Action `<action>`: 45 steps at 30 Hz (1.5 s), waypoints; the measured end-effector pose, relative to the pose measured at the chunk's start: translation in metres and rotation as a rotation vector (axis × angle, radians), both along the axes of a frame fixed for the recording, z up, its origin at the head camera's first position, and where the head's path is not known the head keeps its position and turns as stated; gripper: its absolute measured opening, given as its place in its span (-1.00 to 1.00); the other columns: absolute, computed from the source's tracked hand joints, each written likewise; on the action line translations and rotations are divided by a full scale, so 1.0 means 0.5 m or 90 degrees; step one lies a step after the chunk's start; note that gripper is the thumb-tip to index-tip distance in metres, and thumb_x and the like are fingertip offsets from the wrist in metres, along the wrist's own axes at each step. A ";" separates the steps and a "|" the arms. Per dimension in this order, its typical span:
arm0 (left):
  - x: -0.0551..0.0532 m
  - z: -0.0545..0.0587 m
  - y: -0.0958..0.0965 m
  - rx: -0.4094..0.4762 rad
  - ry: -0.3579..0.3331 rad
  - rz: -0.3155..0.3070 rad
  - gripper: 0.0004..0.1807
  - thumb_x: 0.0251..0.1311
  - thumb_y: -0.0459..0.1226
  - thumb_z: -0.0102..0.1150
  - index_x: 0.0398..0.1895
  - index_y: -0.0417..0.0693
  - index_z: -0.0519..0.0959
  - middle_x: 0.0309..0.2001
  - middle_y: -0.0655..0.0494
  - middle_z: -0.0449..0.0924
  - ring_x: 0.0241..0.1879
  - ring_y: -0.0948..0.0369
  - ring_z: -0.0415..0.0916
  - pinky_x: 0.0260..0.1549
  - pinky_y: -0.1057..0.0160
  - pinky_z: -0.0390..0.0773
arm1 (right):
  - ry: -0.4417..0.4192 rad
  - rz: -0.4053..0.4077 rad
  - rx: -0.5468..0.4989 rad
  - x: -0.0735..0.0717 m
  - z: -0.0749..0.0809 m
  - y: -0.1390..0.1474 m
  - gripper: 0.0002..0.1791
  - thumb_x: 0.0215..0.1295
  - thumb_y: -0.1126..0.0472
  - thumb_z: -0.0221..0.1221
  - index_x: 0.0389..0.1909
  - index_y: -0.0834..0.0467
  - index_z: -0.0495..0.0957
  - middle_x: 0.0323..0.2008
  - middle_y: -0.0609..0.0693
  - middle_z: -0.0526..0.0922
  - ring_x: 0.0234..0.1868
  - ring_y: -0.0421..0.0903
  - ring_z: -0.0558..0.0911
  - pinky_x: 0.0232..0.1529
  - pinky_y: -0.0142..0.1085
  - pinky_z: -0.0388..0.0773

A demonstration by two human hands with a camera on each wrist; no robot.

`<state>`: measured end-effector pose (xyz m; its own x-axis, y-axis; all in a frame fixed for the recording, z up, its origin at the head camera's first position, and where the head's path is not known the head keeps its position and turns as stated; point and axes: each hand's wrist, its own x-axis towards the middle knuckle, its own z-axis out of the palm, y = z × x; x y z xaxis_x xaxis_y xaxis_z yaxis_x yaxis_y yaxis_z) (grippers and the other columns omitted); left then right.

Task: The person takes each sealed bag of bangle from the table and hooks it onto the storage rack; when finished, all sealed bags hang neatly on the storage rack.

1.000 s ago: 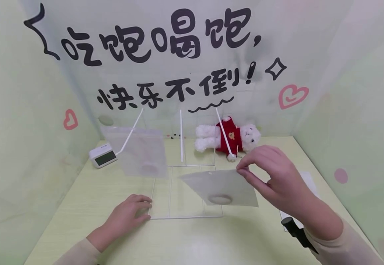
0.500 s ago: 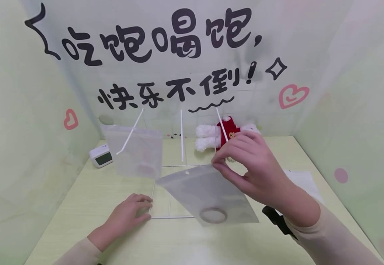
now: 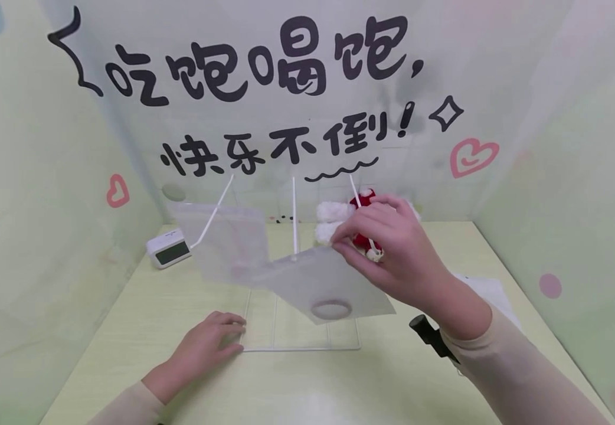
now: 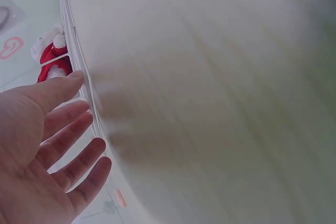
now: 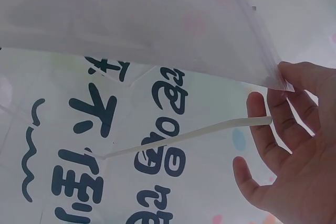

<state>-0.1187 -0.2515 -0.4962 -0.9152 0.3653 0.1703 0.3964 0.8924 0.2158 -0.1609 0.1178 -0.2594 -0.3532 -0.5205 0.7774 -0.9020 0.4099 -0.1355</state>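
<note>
Since the first head view, the right hand (image 3: 392,242) has carried its frosted pouch (image 3: 334,283) leftward, so the punched hole in the pouch's top edge now lies at the tip of the rack's middle prong (image 3: 294,215); I cannot tell whether the tip has entered it. The left hand (image 3: 209,333) has stayed in place.

A pale backdrop (image 3: 541,82) with large black lettering and pink hearts stands behind the light wooden counter (image 3: 307,389). On the counter is the white wire rack (image 3: 307,349), its three prongs reaching forward. The frosted pouch hangs tilted from the right hand, in front of the rack and above its base, its left corner overlapping a second pouch (image 3: 222,242) that hangs on the left prong (image 3: 214,212). The right hand pinches the frosted pouch by its top corner between thumb and finger, the other fingers loosely bent. The left hand is relaxed, fingers slightly spread, fingertips touching the front left corner of the rack's base and gripping nothing.

At the back, partly hidden by the right hand, a white plush toy (image 3: 331,213) in red lies on its side. A white sheet (image 3: 490,292) lies beyond the right forearm, and a white digital clock (image 3: 169,251) sits at the left. Smallest, a round ring shape (image 3: 331,309) shows low in the frosted pouch.
</note>
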 end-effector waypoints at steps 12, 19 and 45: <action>0.002 0.006 0.005 0.007 0.003 -0.002 -0.67 0.08 -0.12 0.54 -0.06 0.07 0.77 0.12 0.27 0.68 0.13 0.16 0.57 0.05 0.09 0.71 | -0.098 -0.034 0.031 -0.041 0.004 0.005 -0.87 0.18 0.23 0.48 -0.29 0.01 0.73 -0.41 -0.20 0.73 -0.37 -0.30 0.61 0.19 -0.04 0.42; -0.001 -0.004 0.003 0.012 0.005 -0.001 -0.68 0.08 -0.11 0.55 -0.07 0.09 0.78 0.12 0.29 0.68 0.12 0.18 0.58 0.01 0.11 0.72 | -0.227 -0.068 0.061 -0.072 0.024 0.000 -0.92 0.25 0.16 0.45 -0.27 0.00 0.74 -0.44 -0.21 0.72 -0.49 -0.29 0.54 -0.36 -0.31 0.44; 0.002 0.000 0.006 0.021 -0.011 0.015 -0.68 0.10 -0.13 0.54 -0.06 0.08 0.78 0.13 0.28 0.68 0.14 0.16 0.58 0.02 0.09 0.72 | -0.182 -0.077 0.070 -0.120 -0.006 0.041 -0.87 0.25 0.18 0.45 -0.21 0.04 0.73 -0.29 -0.13 0.74 -0.27 -0.18 0.64 0.19 -0.06 0.44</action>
